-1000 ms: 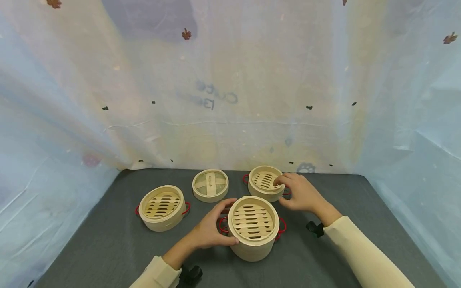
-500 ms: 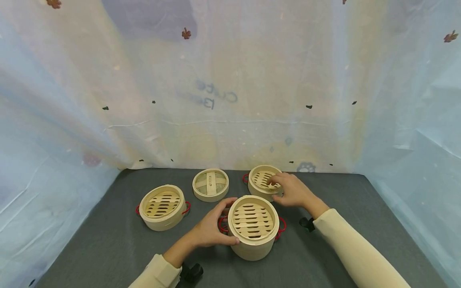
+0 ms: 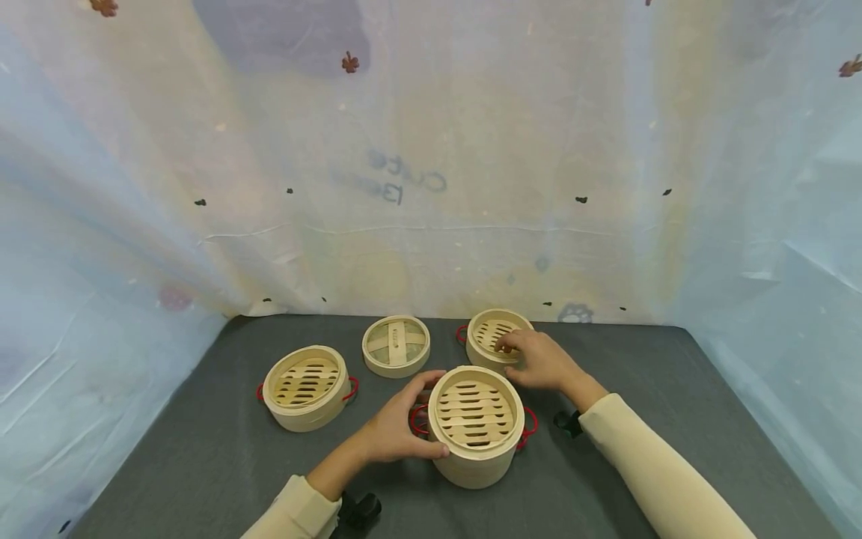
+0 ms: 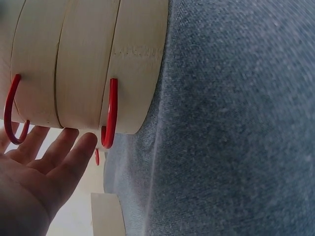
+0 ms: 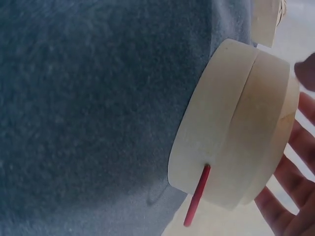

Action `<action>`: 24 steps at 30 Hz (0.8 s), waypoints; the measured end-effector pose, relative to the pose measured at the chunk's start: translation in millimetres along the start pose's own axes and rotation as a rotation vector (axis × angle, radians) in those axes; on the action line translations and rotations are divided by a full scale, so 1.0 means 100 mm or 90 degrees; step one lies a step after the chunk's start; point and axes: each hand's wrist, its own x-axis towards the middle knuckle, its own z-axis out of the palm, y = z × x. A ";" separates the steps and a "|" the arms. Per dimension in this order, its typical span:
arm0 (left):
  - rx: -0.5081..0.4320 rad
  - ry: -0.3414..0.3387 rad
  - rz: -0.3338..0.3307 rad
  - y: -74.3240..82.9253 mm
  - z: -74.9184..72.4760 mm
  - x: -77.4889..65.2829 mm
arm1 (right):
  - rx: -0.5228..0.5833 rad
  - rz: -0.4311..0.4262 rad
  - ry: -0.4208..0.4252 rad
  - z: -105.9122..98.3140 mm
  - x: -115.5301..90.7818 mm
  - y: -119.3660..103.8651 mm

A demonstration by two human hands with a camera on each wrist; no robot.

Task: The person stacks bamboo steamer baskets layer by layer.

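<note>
A stack of round bamboo steamer baskets (image 3: 471, 473) with red handles stands near the front, slatted floor showing at its top. My left hand (image 3: 393, 428) cups its left side, thumb at the front and fingers reaching round the far side. The left wrist view has the fingertips (image 4: 87, 142) at the wall of the stacked tiers (image 4: 83, 64), beside the red handles. Behind the stack sits another bamboo steamer basket (image 3: 481, 359). Over its right rim my right hand (image 3: 542, 362) is spread, thumb low near the front stack. In the right wrist view, fingertips are partly hidden behind that basket (image 5: 246, 128).
A third bamboo steamer basket (image 3: 303, 419) with red handles stands at the left. A round bamboo lid (image 3: 397, 346) with a crossed band lies at the back middle. The dark grey cloth-covered table (image 3: 222, 464) ends at a pale hanging sheet (image 3: 431, 262).
My right hand has moved left and slightly forward over the back steamer basket, its sleeve following. The left hand and the baskets stay in place.
</note>
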 end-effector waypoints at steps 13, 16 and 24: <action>-0.018 0.004 -0.016 -0.04 -0.01 -0.02 | -0.060 0.035 0.041 0.17 0.07 -0.03; -0.023 0.006 -0.014 -0.03 -0.01 -0.02 | -0.066 0.048 0.038 0.17 0.07 -0.05; -0.015 0.006 -0.002 -0.02 0.00 -0.03 | -0.043 0.055 0.036 0.15 0.07 -0.05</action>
